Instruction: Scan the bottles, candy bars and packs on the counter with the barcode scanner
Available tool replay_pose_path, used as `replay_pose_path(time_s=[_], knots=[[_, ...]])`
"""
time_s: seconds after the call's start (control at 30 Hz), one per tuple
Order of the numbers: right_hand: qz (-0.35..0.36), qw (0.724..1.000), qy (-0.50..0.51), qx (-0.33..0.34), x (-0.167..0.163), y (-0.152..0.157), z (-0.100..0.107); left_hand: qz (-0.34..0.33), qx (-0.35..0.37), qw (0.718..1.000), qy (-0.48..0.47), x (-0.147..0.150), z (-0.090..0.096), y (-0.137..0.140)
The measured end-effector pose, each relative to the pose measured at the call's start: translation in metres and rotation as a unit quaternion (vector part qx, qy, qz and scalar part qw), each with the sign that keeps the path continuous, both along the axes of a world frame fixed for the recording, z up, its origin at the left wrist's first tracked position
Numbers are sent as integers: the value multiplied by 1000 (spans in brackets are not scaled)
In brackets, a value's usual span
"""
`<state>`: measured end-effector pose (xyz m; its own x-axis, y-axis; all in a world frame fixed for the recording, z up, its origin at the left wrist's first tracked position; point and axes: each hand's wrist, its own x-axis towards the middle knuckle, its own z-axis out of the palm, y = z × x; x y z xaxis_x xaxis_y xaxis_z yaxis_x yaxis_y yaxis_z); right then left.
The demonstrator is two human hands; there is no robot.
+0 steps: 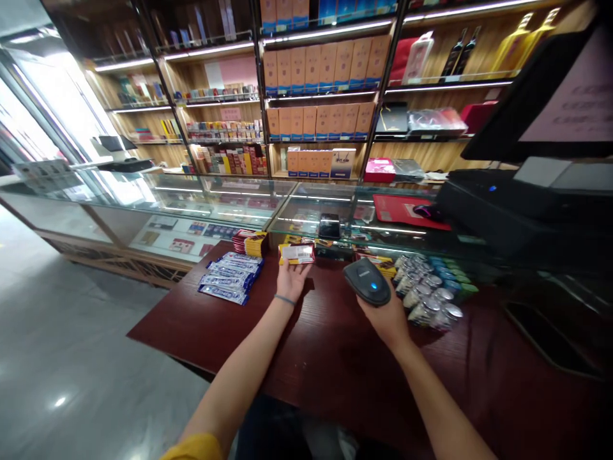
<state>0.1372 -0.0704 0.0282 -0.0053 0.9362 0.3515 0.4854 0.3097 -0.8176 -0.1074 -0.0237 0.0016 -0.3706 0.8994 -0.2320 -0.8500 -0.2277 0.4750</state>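
My left hand is closed on a yellow and red snack packet, whose pale label with a barcode faces up. In my right hand is a black barcode scanner with a lit blue light; my fingers wrap round its handle and are mostly hidden beneath it. Left of my left hand, a stack of similar yellow and red packets stands behind a pile of blue and white packets. More yellow packets lie behind the scanner. To its right are rows of small silver-lidded jars.
All this lies on a dark red wooden table. Behind it runs a glass display counter with a red mat and mouse. A black monitor looms at right, above a phone. Shelves of boxes line the wall.
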Motion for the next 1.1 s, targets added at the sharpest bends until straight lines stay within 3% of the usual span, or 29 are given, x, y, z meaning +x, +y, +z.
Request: replay_pose_path(time_s=[0.2, 0.47, 0.63, 0.87, 1.1], knots=[[67, 973, -193, -107, -2, 0, 10, -44, -24, 998, -32, 15, -14, -7], [110, 962, -220, -114, -6, -1, 10, -63, -18, 998, -20, 14, -18, -5], [109, 975, -173, -91, -3, 0, 6, -60, -9, 998, 33, 13, -21, -5], [48, 989, -104, -91, -3, -3, 14, -57, 39, 990, 120, 13, -24, -4], [-4, 997, 8, -72, 6, 5, 9, -84, 35, 976, 196, 25, -25, -9]])
